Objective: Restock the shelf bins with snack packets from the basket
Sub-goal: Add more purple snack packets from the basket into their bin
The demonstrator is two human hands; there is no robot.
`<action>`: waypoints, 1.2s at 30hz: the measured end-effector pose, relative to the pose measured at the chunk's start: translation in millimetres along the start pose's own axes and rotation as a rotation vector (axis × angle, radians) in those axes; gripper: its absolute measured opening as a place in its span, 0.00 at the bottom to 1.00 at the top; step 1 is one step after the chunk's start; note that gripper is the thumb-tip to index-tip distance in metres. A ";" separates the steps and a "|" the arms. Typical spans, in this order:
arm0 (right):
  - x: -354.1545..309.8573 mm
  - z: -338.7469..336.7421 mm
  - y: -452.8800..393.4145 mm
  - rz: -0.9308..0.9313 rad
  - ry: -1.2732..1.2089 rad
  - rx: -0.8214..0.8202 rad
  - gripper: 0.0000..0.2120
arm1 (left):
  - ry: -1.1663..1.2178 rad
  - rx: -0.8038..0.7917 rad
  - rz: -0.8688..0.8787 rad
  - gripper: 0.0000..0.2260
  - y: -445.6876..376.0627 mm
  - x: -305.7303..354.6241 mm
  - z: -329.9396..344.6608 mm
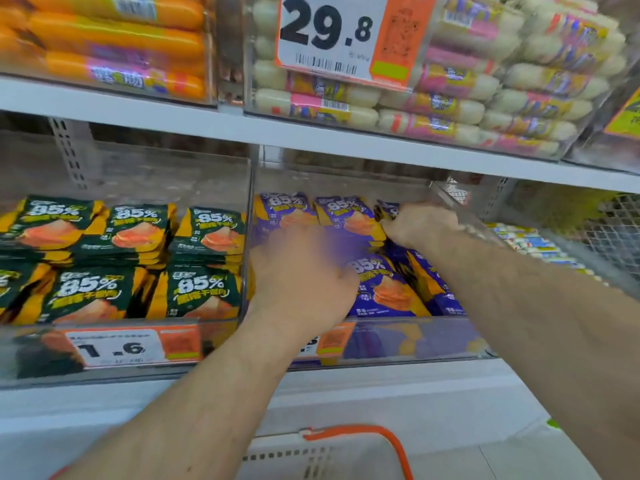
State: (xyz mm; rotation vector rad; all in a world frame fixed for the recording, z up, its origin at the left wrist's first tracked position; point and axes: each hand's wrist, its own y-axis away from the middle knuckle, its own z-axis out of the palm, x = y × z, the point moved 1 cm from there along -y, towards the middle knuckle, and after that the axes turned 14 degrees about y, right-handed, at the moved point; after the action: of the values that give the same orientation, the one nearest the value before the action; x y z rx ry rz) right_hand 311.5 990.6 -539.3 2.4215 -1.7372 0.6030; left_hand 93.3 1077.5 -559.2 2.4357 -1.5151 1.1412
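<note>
Both arms reach into the clear plastic shelf bin [408,336] on the middle shelf, the one stocked with purple foil snack packets [388,289]. The right hand [419,225], deep at the back right corner, has its fingers curled round the top of one purple packet [386,209], its grip clamped on it. The left hand [301,275] is blurred over the front packets; its fingers look curled, but I cannot tell whether its grip holds anything.

These packets look light, thin and slick, and they will likely slide and flop over one another; I would pinch each by its crimped top edge, as the right hand does.

Each wrapper reads "85%" in large white figures; the smaller characters are too soft to read. The green foil packets [204,292] in the neighbouring bin say the same. A price tag [117,348] below them seems to read "1.6", and the big white-and-orange card [332,36] above says "29.8".

The white basket with orange handle [346,448] sits below, its contents out of sight.
</note>
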 end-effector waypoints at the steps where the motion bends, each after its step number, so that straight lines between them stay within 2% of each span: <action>1: -0.3 0.4 -0.9 0.000 0.000 -0.006 0.30 | 0.005 0.000 0.000 0.28 -0.2 -0.2 0.0; 5: 2.1 4.0 -1.8 0.006 -0.016 -0.050 0.33 | 0.015 0.011 0.011 0.28 -0.4 -0.6 1.1; 8: 2.4 -0.2 -1.6 0.004 -0.140 -0.069 0.27 | 0.008 0.020 0.021 0.26 0.3 -1.6 2.7; 14: 3.5 -0.3 5.3 0.019 -0.248 -0.034 0.25 | -0.039 0.012 0.063 0.24 0.7 -0.7 5.5; 17: 13.5 -8.8 12.7 0.008 -0.353 -0.119 0.19 | -0.039 -0.010 0.102 0.24 3.0 2.7 2.0; 19: 17.3 -19.9 27.2 0.026 -0.399 -0.044 0.18 | 0.010 -0.046 0.165 0.23 3.9 5.0 -0.1; 23: 4.7 -49.2 97.1 0.074 -0.498 0.374 0.17 | 0.106 -0.111 0.398 0.22 23.5 14.7 -14.4; 25: -9.3 -55.0 134.6 0.058 -0.585 0.488 0.16 | 0.140 -0.121 0.454 0.20 39.5 12.7 -22.8; 29: -41.3 -52.3 192.6 0.022 -0.952 0.564 0.14 | 0.262 -0.150 0.485 0.13 78.3 -5.1 -43.6; 32: -74.6 -38.2 228.4 -0.034 -1.215 0.584 0.16 | 0.338 -0.190 0.428 0.14 109.7 -27.3 -52.6; 34: -95.7 -18.7 244.8 -0.056 -1.284 0.543 0.14 | 0.330 -0.253 0.335 0.16 127.8 -47.8 -49.8; 36: -111.8 11.9 251.8 -0.054 -1.228 0.500 0.14 | 0.227 -0.394 0.226 0.16 140.0 -70.2 -38.4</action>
State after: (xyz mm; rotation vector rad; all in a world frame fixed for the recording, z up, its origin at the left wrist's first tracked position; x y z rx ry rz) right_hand 50.8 999.6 -628.5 3.5527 -1.9145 -0.7705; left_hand -56.4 1073.6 -618.8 1.8565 -1.7723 0.9921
